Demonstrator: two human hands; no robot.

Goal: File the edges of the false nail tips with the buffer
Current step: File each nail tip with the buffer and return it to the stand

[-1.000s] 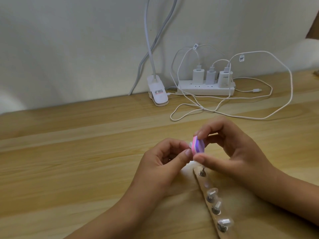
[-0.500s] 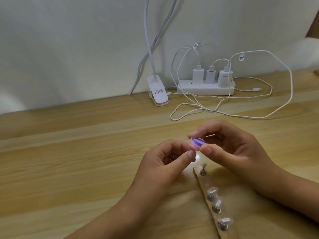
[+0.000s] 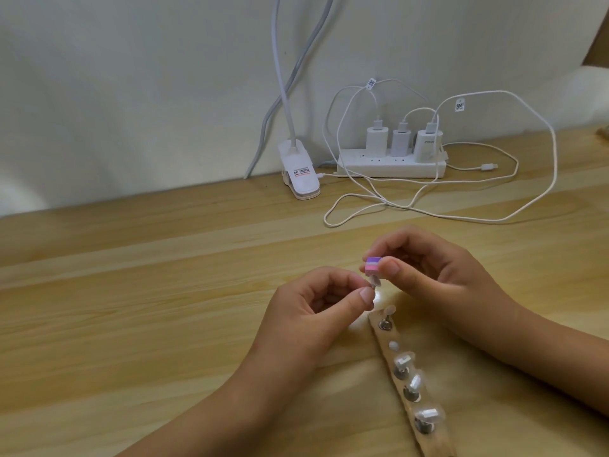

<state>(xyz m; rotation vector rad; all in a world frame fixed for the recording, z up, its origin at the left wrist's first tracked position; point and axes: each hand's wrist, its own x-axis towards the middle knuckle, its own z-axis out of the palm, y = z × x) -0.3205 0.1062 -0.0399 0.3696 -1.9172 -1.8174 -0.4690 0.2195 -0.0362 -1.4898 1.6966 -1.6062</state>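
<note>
Now flat, no longer on edge as a second ago: buffer [image 3: 472,266], pinched between thumb and fingertips of right hand [image 3: 428,275], set down on false nail tip [image 3: 474,284]. Tip pinched by curled left hand [image 3: 316,311], just above wooden holder strip [image 3: 384,338]. Probably mid-filing on this tip's edge. Four more tips standing on the strip, one socket vacant. Pale wood desk [image 3: 131,291]. Behind: power strip [image 3: 392,161] with three chargers, looped white cables [image 3: 556,159], clip lamp [image 3: 300,174], plain wall.
</note>
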